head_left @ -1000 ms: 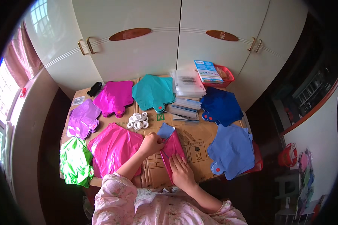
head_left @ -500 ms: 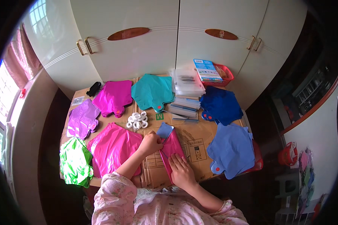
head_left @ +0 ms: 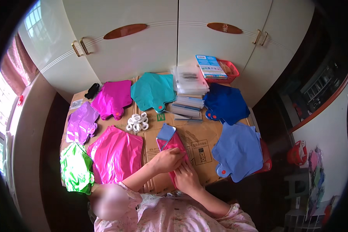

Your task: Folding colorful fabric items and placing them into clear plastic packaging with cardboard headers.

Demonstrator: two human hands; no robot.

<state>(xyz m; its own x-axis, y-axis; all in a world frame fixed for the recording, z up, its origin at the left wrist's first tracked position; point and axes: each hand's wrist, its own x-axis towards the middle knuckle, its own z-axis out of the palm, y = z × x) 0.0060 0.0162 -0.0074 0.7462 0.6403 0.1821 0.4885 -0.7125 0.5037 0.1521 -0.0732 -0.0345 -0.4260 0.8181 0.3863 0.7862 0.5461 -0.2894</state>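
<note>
Head view shows the folded pink foil on the cardboard, likely light, limp, slippery and best taken by its long edges, with the right hand laid flat over its lower part and the left hand curled, its grip hidden.

Looks like a room in a home. Has tall, glossy white cupboard doors along the far side, with curved gold handles and brown oval trims. To the left, takes in daylight through a barred window beside a pink curtain. To the right, includes a pale wall with a red bucket just beside it. In the middle, resembles a makeshift work corner: has a tabletop of flattened cardboard spread with colourful sheets, worked at in a loose floral top.
</note>
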